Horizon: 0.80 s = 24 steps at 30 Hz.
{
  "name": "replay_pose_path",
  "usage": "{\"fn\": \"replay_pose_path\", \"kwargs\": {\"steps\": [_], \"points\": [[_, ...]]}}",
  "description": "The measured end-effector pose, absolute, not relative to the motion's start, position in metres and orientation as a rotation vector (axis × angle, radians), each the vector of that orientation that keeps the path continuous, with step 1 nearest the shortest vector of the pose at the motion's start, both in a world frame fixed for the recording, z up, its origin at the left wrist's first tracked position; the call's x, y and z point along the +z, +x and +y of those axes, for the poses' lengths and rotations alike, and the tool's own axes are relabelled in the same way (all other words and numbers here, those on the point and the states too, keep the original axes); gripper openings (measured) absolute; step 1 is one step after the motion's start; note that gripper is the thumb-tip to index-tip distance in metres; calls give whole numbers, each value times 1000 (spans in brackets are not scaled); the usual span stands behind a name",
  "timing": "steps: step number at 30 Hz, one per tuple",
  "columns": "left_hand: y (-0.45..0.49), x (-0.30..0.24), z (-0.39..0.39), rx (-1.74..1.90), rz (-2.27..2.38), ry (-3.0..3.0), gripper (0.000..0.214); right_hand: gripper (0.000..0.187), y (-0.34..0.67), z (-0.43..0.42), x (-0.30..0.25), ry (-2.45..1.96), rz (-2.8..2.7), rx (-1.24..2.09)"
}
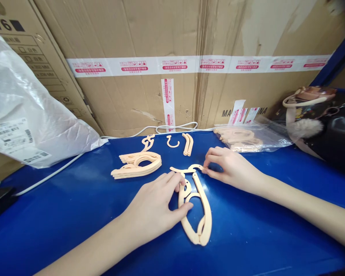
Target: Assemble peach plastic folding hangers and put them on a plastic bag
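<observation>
A cream plastic folding clothes hanger [206,209] lies on the blue table in front of me, its long arms meeting at the near end. My left hand [152,205] grips its left arm near the top, fingertips on the far part and thumb over the inner edge. A small curved hook [196,166] at the hanger's top is pinched at its right end by my right hand [232,170]. Touching the hook, a thin curved piece [179,170] extends left; how they join is hard to see. My left fingers partly cover the hanger's upper left.
A stack of hanger parts [138,172] lies left of my hands. Behind are small loose pieces [148,142], a hook [176,145] and curved strips [188,144]. A clear bag [264,136] of parts, black handbag [330,126], white parcel [34,107], cable [54,172] and cardboard boxes [132,99] surround them.
</observation>
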<state>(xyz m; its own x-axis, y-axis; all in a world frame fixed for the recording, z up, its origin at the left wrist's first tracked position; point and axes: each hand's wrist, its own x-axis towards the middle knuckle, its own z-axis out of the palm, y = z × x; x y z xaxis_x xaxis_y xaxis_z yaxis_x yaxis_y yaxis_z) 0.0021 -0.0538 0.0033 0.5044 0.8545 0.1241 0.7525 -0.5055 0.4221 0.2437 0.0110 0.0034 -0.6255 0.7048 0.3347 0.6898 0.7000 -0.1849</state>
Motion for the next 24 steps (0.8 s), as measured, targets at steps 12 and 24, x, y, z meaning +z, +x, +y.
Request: {"fn": "replay_pose_path", "kwargs": {"steps": [12,24], "points": [[-12,2,-35,207,1246,3149,26,17,248,8,21,-983,-1778,685],[-13,10,-36,30,1323,3325,17,27,231,-22,17,-1035,-2477,805]]}}
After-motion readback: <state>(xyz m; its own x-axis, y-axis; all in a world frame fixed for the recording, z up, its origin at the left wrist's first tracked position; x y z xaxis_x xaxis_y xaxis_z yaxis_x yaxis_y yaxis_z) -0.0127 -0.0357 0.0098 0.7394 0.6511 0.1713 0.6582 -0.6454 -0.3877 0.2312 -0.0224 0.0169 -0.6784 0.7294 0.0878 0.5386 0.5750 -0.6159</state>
